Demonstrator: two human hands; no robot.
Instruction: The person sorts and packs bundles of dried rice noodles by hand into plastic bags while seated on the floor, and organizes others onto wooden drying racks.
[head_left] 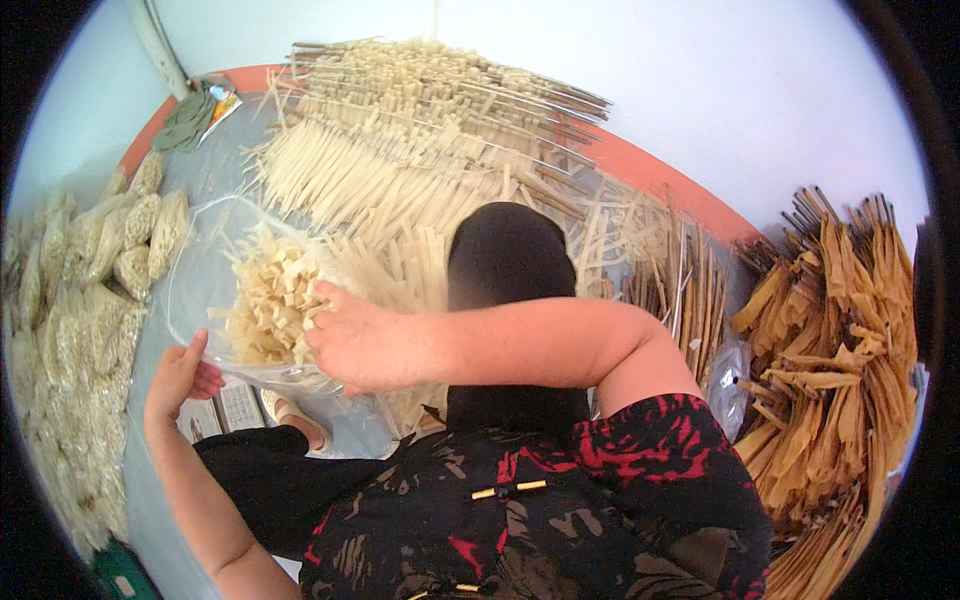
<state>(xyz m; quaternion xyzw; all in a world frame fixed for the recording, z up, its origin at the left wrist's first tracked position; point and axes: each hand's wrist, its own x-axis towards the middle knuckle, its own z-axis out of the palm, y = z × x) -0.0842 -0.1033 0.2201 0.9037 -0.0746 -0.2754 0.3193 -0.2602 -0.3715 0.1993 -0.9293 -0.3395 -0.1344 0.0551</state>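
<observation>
Inside the clear bag [205,262], pale strips [272,290] lie bunched.

Green cloth [187,124] lies beside a pipe [160,48].

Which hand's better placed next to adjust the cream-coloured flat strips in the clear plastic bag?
Probably the right hand: it's against the cream strips. The left hand is apart from them, beside the clear bag.
</observation>
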